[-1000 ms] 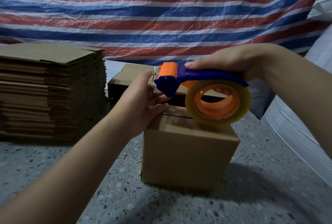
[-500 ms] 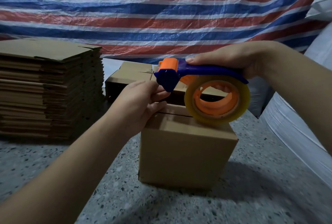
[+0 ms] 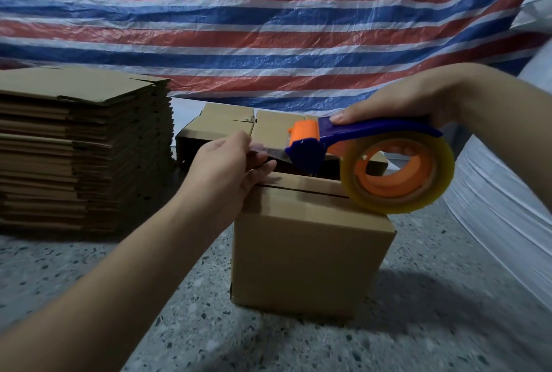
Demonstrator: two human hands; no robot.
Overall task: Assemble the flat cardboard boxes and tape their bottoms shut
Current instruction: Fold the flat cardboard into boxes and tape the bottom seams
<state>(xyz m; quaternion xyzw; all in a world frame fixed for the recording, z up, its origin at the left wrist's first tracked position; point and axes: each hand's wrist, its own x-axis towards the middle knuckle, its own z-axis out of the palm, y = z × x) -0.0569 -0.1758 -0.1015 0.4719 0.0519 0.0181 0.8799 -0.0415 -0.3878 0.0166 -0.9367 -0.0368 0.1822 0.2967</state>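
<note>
An assembled cardboard box [image 3: 307, 255] stands on the speckled floor with its folded flaps on top and a seam across them. My right hand [image 3: 397, 102] grips the blue and orange tape dispenser [image 3: 352, 144], whose clear tape roll [image 3: 397, 174] hangs over the box's right top edge. My left hand [image 3: 227, 162] pinches the free end of the tape [image 3: 267, 151] at the dispenser's nose, just above the box's left top edge.
A tall stack of flat cardboard boxes [image 3: 83, 144] sits at the left. Assembled boxes [image 3: 221, 123] stand behind the one in front. A striped tarp [image 3: 268, 28] hangs at the back. A white sack [image 3: 507, 207] lies at the right.
My left hand has gone from resting on the box's top to pinching the tape end and pulling it left. The dispenser has shifted slightly right.
</note>
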